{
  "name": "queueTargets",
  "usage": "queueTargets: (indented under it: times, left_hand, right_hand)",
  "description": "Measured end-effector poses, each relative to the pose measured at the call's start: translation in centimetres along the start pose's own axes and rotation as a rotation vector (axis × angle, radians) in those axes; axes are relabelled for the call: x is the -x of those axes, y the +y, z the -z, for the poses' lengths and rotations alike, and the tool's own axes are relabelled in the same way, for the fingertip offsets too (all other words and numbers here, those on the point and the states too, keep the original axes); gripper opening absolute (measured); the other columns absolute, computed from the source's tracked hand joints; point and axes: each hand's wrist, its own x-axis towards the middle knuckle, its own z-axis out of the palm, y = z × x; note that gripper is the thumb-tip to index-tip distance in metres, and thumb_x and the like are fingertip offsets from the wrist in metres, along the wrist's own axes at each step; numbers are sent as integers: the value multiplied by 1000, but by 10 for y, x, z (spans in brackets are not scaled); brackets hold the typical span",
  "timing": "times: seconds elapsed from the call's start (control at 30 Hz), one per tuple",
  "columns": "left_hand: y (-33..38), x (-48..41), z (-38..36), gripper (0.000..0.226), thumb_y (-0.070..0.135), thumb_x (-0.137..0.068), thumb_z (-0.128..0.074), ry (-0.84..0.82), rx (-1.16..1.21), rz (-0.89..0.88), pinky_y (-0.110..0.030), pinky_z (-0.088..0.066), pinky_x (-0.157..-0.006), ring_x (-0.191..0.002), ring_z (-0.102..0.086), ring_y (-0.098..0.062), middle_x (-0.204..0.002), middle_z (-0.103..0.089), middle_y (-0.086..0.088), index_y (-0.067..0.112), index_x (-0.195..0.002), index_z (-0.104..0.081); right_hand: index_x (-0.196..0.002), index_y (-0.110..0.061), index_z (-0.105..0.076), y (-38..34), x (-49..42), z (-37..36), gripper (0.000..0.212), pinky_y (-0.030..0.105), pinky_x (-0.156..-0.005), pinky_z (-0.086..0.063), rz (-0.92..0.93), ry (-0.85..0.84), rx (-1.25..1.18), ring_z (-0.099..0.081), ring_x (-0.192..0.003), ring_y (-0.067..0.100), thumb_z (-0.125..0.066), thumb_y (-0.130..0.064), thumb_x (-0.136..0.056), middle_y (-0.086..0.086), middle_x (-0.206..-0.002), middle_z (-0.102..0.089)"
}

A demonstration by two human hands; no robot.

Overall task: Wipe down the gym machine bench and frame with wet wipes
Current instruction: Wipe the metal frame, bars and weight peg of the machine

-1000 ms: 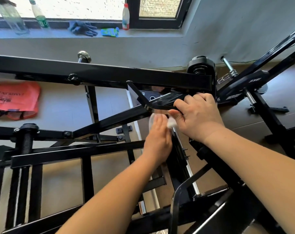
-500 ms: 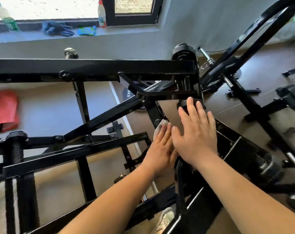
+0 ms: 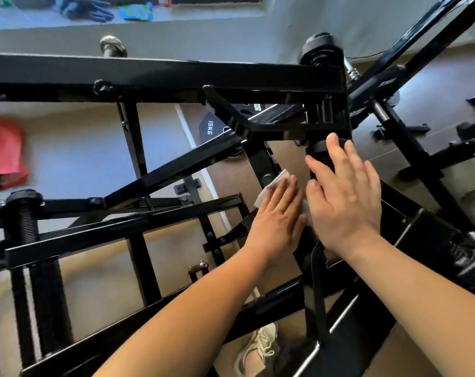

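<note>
1. The only clear writing was "15KG" in white on a black weight plate (image 3: 213, 126) lying on the floor beyond the frame; small white lettering on a black arm (image 3: 388, 83) at far right was too blurred to read.
2. The left hand (image 3: 275, 221) lay flat, fingers straight and together, pressing a white wet wipe (image 3: 269, 190) onto a black upright of the machine frame (image 3: 163, 74); the wipe's corner showed past the fingertips, and the hand was not curled around anything.
3. The right hand (image 3: 345, 197) was spread open just right of the left, palm down on a black part of the frame, gripping nothing.
4. A red bag (image 3: 3, 152) sat on the floor at far left, and blue gloves (image 3: 84, 8) lay on the windowsill at the far edge.
5. A light sneaker (image 3: 259, 346) showed on the floor near the bottom.
6. Compared with half a second earlier, both hands kept the same flat pose on the same upright, while the view had tilted lower, so the window and bottle had mostly left the top edge.
7. A second earlier the right hand had been curled over a higher crossbar, with the wipe bunched between the hands.
</note>
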Motion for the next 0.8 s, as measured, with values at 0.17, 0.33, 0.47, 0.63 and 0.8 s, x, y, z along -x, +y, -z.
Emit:
queueTargets:
  times: [0.17,0.33,0.47,0.63,0.8]
  left_hand:
    - [-13,29,-17,61,28,-108,-44,127,121,-39,-50,-11,-128,-159,-1,-19,-171,-10,-7,10,-162,-21]
    - [-8,-15,9,71,52,-104,-16,-16,-151,-55,-47,2,-128,-157,16,-19,-172,-1,-7,14,-164,-12]
    - [-2,11,-12,54,27,-108,-47,172,72,-134,-49,-19,-127,-158,-11,-23,-167,-27,-10,9,-157,-36]
    - [-6,42,11,40,31,-110,-40,122,210,131,-38,-43,-114,-138,-52,-24,-147,-57,-7,16,-143,-56]
    - [-9,76,61,39,41,-111,-33,158,219,445,-40,-54,-77,-90,-67,-26,-102,-73,-5,17,-121,-62]
  right_hand:
    - [-149,-33,-50,0,1,-3,54,46,-128,-2,7,11,33,0,-159,16,-31,-38,-99,-7,-173,-7]
    - [-149,-34,-50,0,1,-1,54,46,-128,-1,8,-5,36,0,-159,17,-30,-39,-99,-7,-173,-7]
    - [-147,-33,-53,1,2,0,54,46,-128,-1,11,-4,38,-1,-159,19,-30,-38,-98,-6,-173,-8]
    - [-143,-37,-54,-2,-2,2,54,48,-128,-3,-9,-20,39,-2,-159,21,-31,-39,-94,-5,-173,-7]
    - [-148,-37,-49,-6,1,8,48,48,-128,-1,-35,-72,67,3,-159,21,-38,-37,-101,-6,-173,-1]
